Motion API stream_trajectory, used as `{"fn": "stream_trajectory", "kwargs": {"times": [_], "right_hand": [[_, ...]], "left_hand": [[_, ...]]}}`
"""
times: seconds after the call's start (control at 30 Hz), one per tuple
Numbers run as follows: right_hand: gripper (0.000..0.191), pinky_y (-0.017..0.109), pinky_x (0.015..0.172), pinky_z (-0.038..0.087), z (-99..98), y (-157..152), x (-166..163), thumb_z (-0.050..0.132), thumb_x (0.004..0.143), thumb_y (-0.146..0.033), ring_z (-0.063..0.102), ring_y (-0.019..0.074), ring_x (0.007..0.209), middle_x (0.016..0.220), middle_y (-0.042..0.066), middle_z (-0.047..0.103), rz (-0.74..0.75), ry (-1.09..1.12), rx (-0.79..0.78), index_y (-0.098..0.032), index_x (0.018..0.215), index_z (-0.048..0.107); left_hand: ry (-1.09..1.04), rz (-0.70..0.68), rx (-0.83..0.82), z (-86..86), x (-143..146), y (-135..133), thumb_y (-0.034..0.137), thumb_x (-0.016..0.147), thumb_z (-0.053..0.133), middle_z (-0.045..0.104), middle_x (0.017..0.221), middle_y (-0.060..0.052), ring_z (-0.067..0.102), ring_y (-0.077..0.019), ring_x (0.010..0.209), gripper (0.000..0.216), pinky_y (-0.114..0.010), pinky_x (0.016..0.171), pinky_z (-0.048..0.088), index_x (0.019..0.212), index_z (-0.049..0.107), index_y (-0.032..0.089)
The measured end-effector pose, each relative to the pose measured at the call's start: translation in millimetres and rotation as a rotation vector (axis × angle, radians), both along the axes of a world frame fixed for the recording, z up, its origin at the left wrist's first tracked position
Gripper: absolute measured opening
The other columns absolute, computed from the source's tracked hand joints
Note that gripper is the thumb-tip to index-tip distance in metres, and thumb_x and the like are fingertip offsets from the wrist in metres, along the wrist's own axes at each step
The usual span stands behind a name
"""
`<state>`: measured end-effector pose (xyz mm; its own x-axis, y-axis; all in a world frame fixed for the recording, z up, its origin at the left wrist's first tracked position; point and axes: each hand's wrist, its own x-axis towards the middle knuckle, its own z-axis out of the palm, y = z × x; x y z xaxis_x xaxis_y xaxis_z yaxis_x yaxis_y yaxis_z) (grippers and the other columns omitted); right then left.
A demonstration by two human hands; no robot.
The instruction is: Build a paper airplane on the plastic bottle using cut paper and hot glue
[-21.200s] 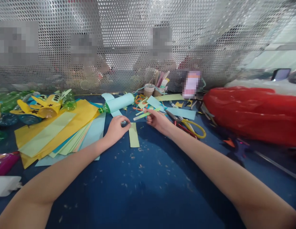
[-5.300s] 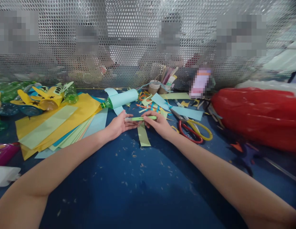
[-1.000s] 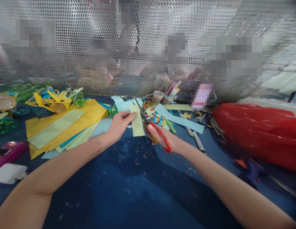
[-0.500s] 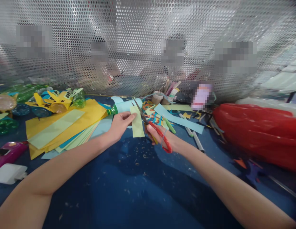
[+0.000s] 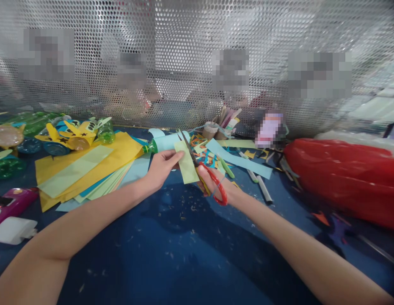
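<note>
Between thumb and fingers, my left hand (image 5: 163,167) pinches a light green paper strip (image 5: 188,166) near its upper left edge. My right hand (image 5: 212,180) is wrapped around scissors (image 5: 219,192) with red and yellow handles. Their blades point up and away, along the strip's right edge; whether they touch the paper I cannot tell. Just beyond my hands lies a green bottle (image 5: 151,147) wrapped in light blue paper. Small coloured paper scraps (image 5: 205,154) are heaped to the right of the strip.
Stacked coloured paper (image 5: 120,148) and bottle figures with paper ears (image 5: 78,135) are at left, near a magenta tool (image 5: 17,202). At right lie a light blue strip (image 5: 241,160), markers (image 5: 264,189) and a red plastic bag (image 5: 339,178). A perforated metal screen (image 5: 184,51) rises behind.
The green strip has tilted, its lower end swinging right toward the scissors. My right hand and the scissors have shifted slightly. My left hand keeps its pinch.
</note>
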<state>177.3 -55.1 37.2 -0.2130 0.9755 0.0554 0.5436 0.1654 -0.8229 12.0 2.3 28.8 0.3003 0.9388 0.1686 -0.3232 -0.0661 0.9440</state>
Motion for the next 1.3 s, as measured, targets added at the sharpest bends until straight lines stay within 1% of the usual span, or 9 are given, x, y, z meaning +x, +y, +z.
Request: {"fn": "stream_trajectory", "kwargs": {"times": [0.13, 0.27, 0.33, 0.43, 0.53, 0.73, 0.9, 1.1, 1.3], "right_hand": [[0.051, 0.031, 0.047, 0.042, 3.9, -2.1, -1.4, 0.029, 0.087, -0.068, 0.045, 0.0153, 0.050, 0.054, 0.000, 0.042, -0.007, -0.047, 0.060, -0.024, 0.063, 0.035], [0.052, 0.029, 0.042, 0.039, 3.6, -2.2, -0.4, 0.027, 0.086, -0.069, 0.042, 0.0136, 0.046, 0.052, -0.001, 0.039, -0.013, -0.029, -0.016, -0.024, 0.063, 0.034], [0.053, 0.028, 0.040, 0.038, 2.4, -1.3, 0.9, 0.027, 0.084, -0.072, 0.040, 0.0125, 0.044, 0.051, -0.002, 0.039, -0.004, -0.015, -0.021, -0.024, 0.063, 0.034], [0.055, 0.027, 0.042, 0.036, 0.7, 0.7, 3.2, 0.028, 0.084, -0.073, 0.039, 0.0119, 0.045, 0.053, -0.002, 0.040, 0.023, -0.019, 0.054, -0.023, 0.063, 0.037], [0.055, 0.027, 0.043, 0.036, -0.7, 2.3, 5.1, 0.028, 0.085, -0.072, 0.040, 0.0122, 0.047, 0.054, -0.001, 0.041, 0.031, -0.020, 0.089, -0.022, 0.064, 0.038], [0.056, 0.027, 0.044, 0.035, 0.3, 1.2, 6.7, 0.029, 0.084, -0.073, 0.039, 0.0126, 0.048, 0.054, -0.001, 0.041, 0.010, -0.068, 0.050, -0.022, 0.063, 0.039], [0.058, 0.027, 0.044, 0.034, 1.5, 0.5, 6.2, 0.028, 0.081, -0.076, 0.038, 0.0120, 0.048, 0.054, -0.002, 0.040, -0.009, -0.086, 0.027, -0.022, 0.062, 0.038], [0.057, 0.026, 0.042, 0.033, 0.6, 0.6, 5.3, 0.029, 0.082, -0.075, 0.037, 0.0116, 0.046, 0.052, -0.003, 0.038, -0.014, -0.051, 0.007, -0.022, 0.063, 0.038], [0.055, 0.025, 0.038, 0.032, -0.7, 0.3, 5.6, 0.035, 0.081, -0.074, 0.035, 0.0105, 0.043, 0.051, -0.003, 0.039, -0.016, 0.028, -0.018, -0.022, 0.062, 0.039]], "left_hand": [[-0.009, -0.013, -0.008, 0.8, 0.4, -1.7, 0.039, 0.070, 0.071, 0.069, 0.071, -0.004, 0.062, -0.0136, 0.065, 0.025, -0.028, 0.067, 0.051, 0.074, 0.071, 0.015], [-0.012, -0.006, -0.014, 2.8, 0.6, -2.8, 0.038, 0.070, 0.072, 0.067, 0.067, -0.003, 0.060, -0.0124, 0.063, 0.023, -0.027, 0.066, 0.051, 0.070, 0.070, 0.015], [-0.004, 0.005, -0.017, 3.4, 0.5, -2.6, 0.038, 0.069, 0.072, 0.067, 0.067, -0.003, 0.060, -0.0125, 0.062, 0.023, -0.028, 0.066, 0.051, 0.070, 0.070, 0.015], [0.002, 0.012, -0.016, 3.3, 0.2, -1.4, 0.038, 0.069, 0.071, 0.067, 0.068, -0.003, 0.060, -0.0129, 0.062, 0.023, -0.029, 0.067, 0.051, 0.073, 0.070, 0.015], [0.004, 0.022, -0.020, 2.1, -0.3, 0.1, 0.038, 0.068, 0.071, 0.066, 0.067, -0.002, 0.059, -0.0121, 0.062, 0.022, -0.027, 0.065, 0.049, 0.071, 0.069, 0.015], [-0.003, 0.034, -0.018, -0.7, -2.1, 3.4, 0.038, 0.068, 0.072, 0.064, 0.065, 0.000, 0.057, -0.0110, 0.061, 0.023, -0.024, 0.061, 0.047, 0.070, 0.067, 0.015], [0.032, 0.034, 0.008, -1.9, -3.1, 4.9, 0.039, 0.069, 0.070, 0.057, 0.060, 0.002, 0.052, -0.0100, 0.056, 0.025, -0.023, 0.057, 0.043, 0.068, 0.064, 0.015], [0.055, 0.051, 0.023, -0.1, -4.2, 3.7, 0.039, 0.069, 0.069, 0.054, 0.057, 0.003, 0.047, -0.0083, 0.053, 0.027, -0.021, 0.051, 0.037, 0.063, 0.060, 0.015], [0.041, 0.051, -0.010, 2.5, -5.5, 3.2, 0.039, 0.068, 0.070, 0.057, 0.059, 0.003, 0.048, -0.0092, 0.052, 0.025, -0.023, 0.052, 0.038, 0.067, 0.063, 0.016]]}}
